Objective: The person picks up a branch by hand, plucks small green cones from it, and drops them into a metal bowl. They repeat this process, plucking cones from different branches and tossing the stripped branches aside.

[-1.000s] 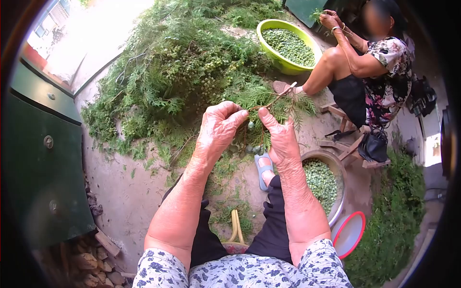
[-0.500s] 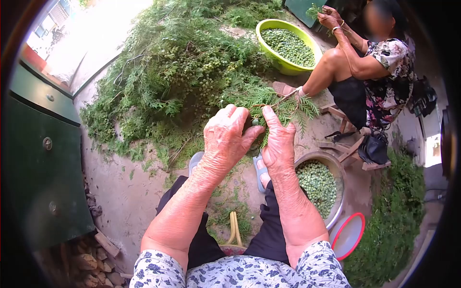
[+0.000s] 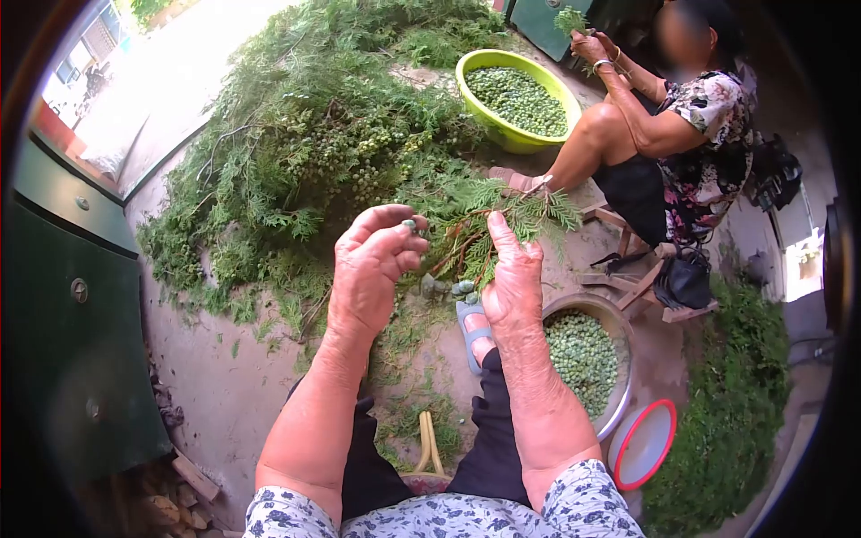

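Observation:
My right hand [image 3: 516,282] is closed on a green leafy sprig [image 3: 484,229], with the thumb lying along its top. Round green cones [image 3: 463,289] hang beside the fingers of that hand. To the left, my left hand [image 3: 372,264] is raised, its curled fingers pinching a small green cone [image 3: 410,224]. A metal basin [image 3: 625,381] of picked green cones sits just right of my right forearm. Behind both hands lies a big heap of cone-bearing branches [image 3: 314,152].
A yellow-green basin [image 3: 508,139] of cones stands beyond. At the right, another person [image 3: 708,134] sits holding a sprig. A red-rimmed bowl [image 3: 671,435] and greenery [image 3: 726,412] lie right; green cabinet doors [image 3: 76,314] stand left, above firewood [image 3: 166,511].
My left hand has moved left, away from the sprig, and now holds a cone. My right hand still grips the sprig. The view has shifted slightly.

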Action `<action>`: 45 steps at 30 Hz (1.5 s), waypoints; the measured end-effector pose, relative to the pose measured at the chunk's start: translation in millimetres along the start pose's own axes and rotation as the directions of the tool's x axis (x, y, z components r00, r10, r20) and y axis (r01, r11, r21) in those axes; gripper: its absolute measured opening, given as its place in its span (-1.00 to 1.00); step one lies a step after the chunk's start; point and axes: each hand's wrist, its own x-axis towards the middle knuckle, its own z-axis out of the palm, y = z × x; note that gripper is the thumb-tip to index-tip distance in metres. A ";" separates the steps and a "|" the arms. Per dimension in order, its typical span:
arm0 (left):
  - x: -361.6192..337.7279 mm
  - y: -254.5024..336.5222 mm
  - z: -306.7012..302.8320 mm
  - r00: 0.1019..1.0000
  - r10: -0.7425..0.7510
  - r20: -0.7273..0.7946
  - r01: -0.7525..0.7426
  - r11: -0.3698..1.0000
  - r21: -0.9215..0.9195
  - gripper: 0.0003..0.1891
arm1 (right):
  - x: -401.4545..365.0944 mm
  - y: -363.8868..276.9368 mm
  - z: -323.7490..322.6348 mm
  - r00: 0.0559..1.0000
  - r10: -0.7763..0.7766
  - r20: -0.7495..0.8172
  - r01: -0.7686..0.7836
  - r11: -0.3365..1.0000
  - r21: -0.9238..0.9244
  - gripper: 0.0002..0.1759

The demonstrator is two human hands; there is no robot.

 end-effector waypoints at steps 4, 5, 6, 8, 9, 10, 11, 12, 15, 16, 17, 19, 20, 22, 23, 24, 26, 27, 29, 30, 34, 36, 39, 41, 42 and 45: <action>6.8 2.9 -5.0 0.995 -0.060 -0.076 0.047 0.986 -0.160 -0.81 | 8.9 -12.3 2.4 0.992 0.109 0.065 -0.115 0.988 0.099 -0.65; 5.5 2.0 -4.1 0.991 -0.083 -0.104 0.070 0.991 -0.118 -0.86 | 10.7 -13.0 -3.1 0.980 0.180 0.089 -0.191 0.972 0.138 -0.65; 5.4 -0.3 -4.4 0.989 -0.095 -0.110 0.082 0.990 -0.117 -0.86 | 10.0 -12.4 -5.8 0.960 0.255 0.113 -0.272 0.946 0.177 -0.66; 7.2 -5.8 -4.8 0.989 -0.121 -0.085 0.125 0.992 0.033 -0.92 | 9.2 -13.4 -5.9 0.956 0.280 0.087 -0.291 0.938 0.189 -0.66; 2.2 -1.5 2.3 0.985 -0.153 -0.075 0.163 0.975 0.152 -0.94 | 8.6 -13.2 -5.7 0.952 0.294 0.082 -0.305 0.931 0.200 -0.70; 3.6 -7.7 -1.3 0.987 -0.157 -0.014 0.156 0.959 0.237 -0.93 | 8.8 -14.7 -4.0 0.950 0.301 0.083 -0.312 0.926 0.214 -0.74; 2.5 -8.9 1.0 0.987 -0.159 0.007 0.150 0.946 0.287 -0.92 | 7.2 -17.4 -2.2 0.950 0.304 0.074 -0.313 0.922 0.229 -0.73; 0.6 -10.7 4.1 0.987 -0.161 0.029 0.142 0.931 0.337 -0.91 | 7.9 -16.5 -3.4 0.950 0.304 0.074 -0.313 0.922 0.230 -0.73; -1.1 -16.3 4.2 0.984 -0.132 0.124 0.079 0.930 0.359 -0.85 | 12.2 -12.1 -9.3 0.963 0.269 0.030 -0.269 0.941 0.205 -0.74; -0.9 -17.0 4.6 0.979 -0.113 0.171 0.038 0.920 0.389 -0.83 | 12.4 -10.3 -10.5 0.964 0.263 0.032 -0.264 0.946 0.188 -0.75; -2.8 -12.5 6.8 0.970 -0.112 0.214 0.000 0.886 0.464 -0.80 | 13.9 -9.5 -12.2 0.968 0.248 0.032 -0.250 0.953 0.169 -0.77; -3.7 -11.4 8.9 0.968 -0.132 0.214 0.005 0.861 0.509 -0.80 | 17.7 -2.5 -16.5 0.953 0.298 0.055 -0.303 0.926 0.225 -0.79; -4.2 -11.9 10.4 0.968 -0.156 0.196 0.020 0.829 0.559 -0.80 | 17.6 -2.8 -16.3 0.941 0.332 0.066 -0.338 0.908 0.248 -0.79; -4.0 -16.2 10.2 0.969 -0.161 0.188 0.023 0.815 0.578 -0.84 | 12.0 -6.3 -12.9 0.949 0.303 0.087 -0.314 0.931 0.186 -0.81; -6.1 -12.6 13.0 0.971 -0.152 0.185 0.015 0.811 0.585 -0.83 | 9.3 -10.7 -10.8 0.930 0.343 0.131 -0.364 0.908 0.209 -0.81; -8.0 -10.8 12.1 0.975 -0.142 0.173 0.012 0.804 0.594 -0.82 | 9.7 -10.0 -10.9 0.923 0.332 0.196 -0.372 0.901 0.225 -0.82; -5.8 -14.3 8.6 0.971 -0.142 0.193 0.021 0.853 0.522 -0.85 | 6.5 -10.8 -7.8 0.915 0.360 0.182 -0.396 0.888 0.234 -0.83; -7.0 -14.4 9.1 0.975 -0.179 0.130 0.110 0.904 0.414 -0.86 | 5.6 -12.7 -5.1 0.907 0.344 0.243 -0.398 0.889 0.228 -0.81; -8.2 -13.3 10.9 0.969 -0.237 0.071 0.221 0.958 0.182 -0.91 | 3.9 -14.6 -2.9 0.911 0.353 0.213 -0.396 0.894 0.211 -0.80; -7.8 -13.8 12.0 0.968 -0.237 0.078 0.219 0.958 0.183 -0.91 | 3.9 -14.5 -0.5 0.927 0.345 0.150 -0.370 0.906 0.205 -0.80; -8.5 -23.6 4.9 0.964 -0.252 0.089 0.240 0.962 0.128 -0.86 | 7.8 -3.7 -4.9 0.909 0.284 0.305 -0.373 0.880 0.295 -0.82; -9.8 -24.6 6.5 0.964 -0.250 -0.090 0.250 0.968 -0.009 -0.86 | 10.4 -7.2 -5.6 0.862 0.310 0.401 -0.478 0.758 0.443 -0.76; 3.2 -21.2 -8.3 0.969 -0.207 -0.133 0.183 0.968 -0.174 -0.86 | 12.4 -17.6 -5.1 0.927 0.262 0.269 -0.350 0.863 0.365 -0.78; 3.3 -13.6 -3.4 0.969 -0.198 -0.147 0.166 0.965 -0.205 -0.91 | 19.4 -26.5 -17.2 0.976 0.183 0.114 -0.207 0.944 0.258 -0.80; 2.5 -15.1 -3.8 0.971 -0.184 -0.154 0.152 0.969 -0.194 -0.89 | 27.2 -24.1 -29.1 0.991 0.128 0.051 -0.136 0.968 0.213 -0.79; 7.3 -22.3 -8.8 0.976 -0.196 -0.091 0.167 0.952 -0.255 -0.90 | 44.5 -12.7 -64.8 0.917 0.333 -0.220 -0.312 0.942 0.126 -0.85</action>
